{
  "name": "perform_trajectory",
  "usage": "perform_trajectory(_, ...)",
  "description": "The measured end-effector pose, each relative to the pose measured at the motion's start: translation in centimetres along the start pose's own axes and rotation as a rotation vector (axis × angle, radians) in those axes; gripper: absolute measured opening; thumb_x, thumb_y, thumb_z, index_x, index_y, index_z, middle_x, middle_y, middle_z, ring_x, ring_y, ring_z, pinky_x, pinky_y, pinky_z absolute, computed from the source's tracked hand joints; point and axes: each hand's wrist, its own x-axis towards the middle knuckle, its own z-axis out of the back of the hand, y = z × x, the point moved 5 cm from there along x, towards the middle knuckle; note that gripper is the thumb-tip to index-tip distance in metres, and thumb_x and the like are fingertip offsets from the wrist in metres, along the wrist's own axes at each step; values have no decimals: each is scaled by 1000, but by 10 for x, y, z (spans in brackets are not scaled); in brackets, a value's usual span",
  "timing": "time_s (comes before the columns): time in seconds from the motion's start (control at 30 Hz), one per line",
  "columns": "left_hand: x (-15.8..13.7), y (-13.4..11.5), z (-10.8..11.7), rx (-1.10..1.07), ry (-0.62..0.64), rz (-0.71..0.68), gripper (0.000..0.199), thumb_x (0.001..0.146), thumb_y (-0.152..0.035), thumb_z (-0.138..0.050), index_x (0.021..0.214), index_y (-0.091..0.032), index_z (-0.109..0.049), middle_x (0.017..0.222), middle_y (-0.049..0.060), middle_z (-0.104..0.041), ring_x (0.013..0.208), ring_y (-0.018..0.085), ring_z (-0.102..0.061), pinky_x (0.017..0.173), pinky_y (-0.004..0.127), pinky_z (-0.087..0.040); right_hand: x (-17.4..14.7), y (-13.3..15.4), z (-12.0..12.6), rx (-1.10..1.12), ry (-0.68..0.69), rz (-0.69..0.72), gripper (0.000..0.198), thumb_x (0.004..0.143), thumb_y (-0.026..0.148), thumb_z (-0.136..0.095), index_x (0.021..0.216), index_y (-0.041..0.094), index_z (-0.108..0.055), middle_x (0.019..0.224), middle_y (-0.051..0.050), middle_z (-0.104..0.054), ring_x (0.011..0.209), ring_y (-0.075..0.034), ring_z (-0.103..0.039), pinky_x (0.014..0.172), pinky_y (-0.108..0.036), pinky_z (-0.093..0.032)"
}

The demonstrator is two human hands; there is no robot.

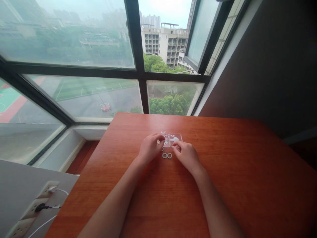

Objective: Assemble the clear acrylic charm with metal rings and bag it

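A small clear plastic box (176,136) lies opened out on the wooden table, with several small ring-shaped things in its left half. My left hand (151,146) is at the box's left side, its thumb and fingers pinched together; whatever they hold is too small to make out. At the near edge of the box's right half, my right hand (186,154) has its fingers closed on the clear plastic. Just in front of the box, between my hands, two pale rings (167,155) lie side by side. Another ring (162,149) is partly hidden by my left hand.
The reddish-brown table (165,198) reaches to the window frame (142,77) at the back. One window pane (198,36) stands open at the upper right. On the low wall at left are power sockets (32,208) with plugged-in cables.
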Motion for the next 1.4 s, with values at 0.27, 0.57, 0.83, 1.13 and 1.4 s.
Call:
perform_trajectory(0.27,0,3,1,-7,-25,-2,12,80,-17,-56,86,-20,-67,84,1,-69,67,12,-56,62,22,-41,-3,-1,-5,25,123,15,10,84,27,-58,85,25,-68,73,1,-68,69,-14,-60,63,-22,-34)
perform_trajectory(0.57,0,6,4,-6,-33,-18,12,81,-18,-56,85,-20,-67,81,1,-67,68,13,-55,63,22,-40,-7,6,-11,-17,207,42,6,80,25,-61,76,23,-65,69,1,-65,62,-12,-56,57,-22,-28)
perform_trajectory(0.83,1,3,3,-78,30,-13,11,80,-17,-57,83,-19,-67,80,0,-67,65,11,-53,62,21,-40,-3,5,-6,55,89,67,7,81,24,-58,80,23,-64,65,2,-62,61,-12,-54,58,-22,-31)
perform_trajectory(1.13,-2,-14,-7,-185,159,-52,10,80,-23,-60,77,-17,-68,71,0,-65,60,10,-51,57,20,-38,-1,4,6,168,-133,80,7,83,27,-57,81,22,-62,57,5,-53,55,-11,-49,59,-21,-33)
perform_trajectory(1.4,-2,-12,-8,-86,113,-59,8,79,-17,-58,75,-17,-65,73,1,-65,63,11,-54,58,20,-39,0,4,4,152,-125,86,9,84,29,-56,83,23,-64,57,5,-54,55,-12,-49,60,-21,-35)
